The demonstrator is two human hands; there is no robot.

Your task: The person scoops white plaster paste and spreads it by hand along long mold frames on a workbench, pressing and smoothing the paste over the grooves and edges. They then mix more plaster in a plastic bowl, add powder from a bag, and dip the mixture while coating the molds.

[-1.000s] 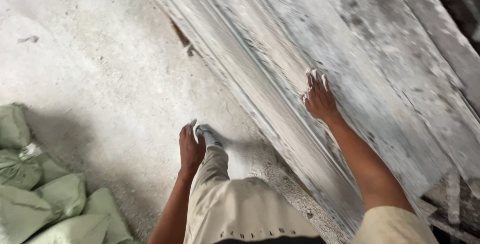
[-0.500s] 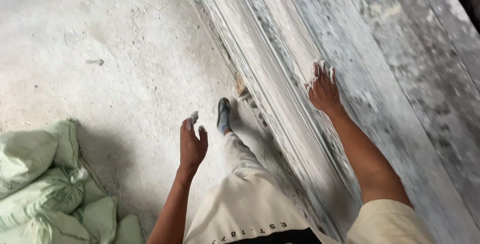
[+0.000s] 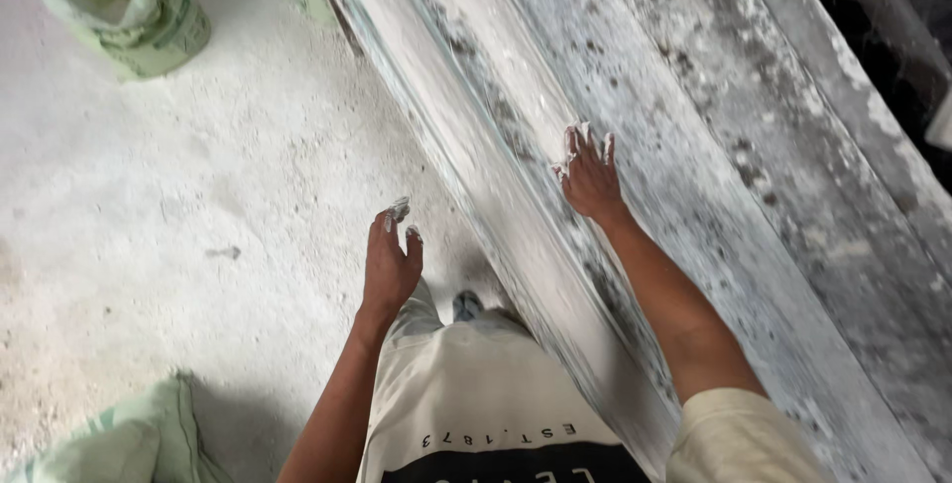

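Two plaster-caked hands here: right hand [image 3: 590,181] lies flat and open on the long white moulding [image 3: 476,136], left hand [image 3: 390,263] hangs loose, fingers spread, over the dusty floor [image 3: 169,205].

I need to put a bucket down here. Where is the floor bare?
Bare floor lies between the top sack, the corner sack and the long slab. It is tight by the slab edge, where the left hand, legs and shoe are.

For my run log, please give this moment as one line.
right hand: flat on long plaster-coated slab | left hand: free over dusty floor, fingers plaster-tipped
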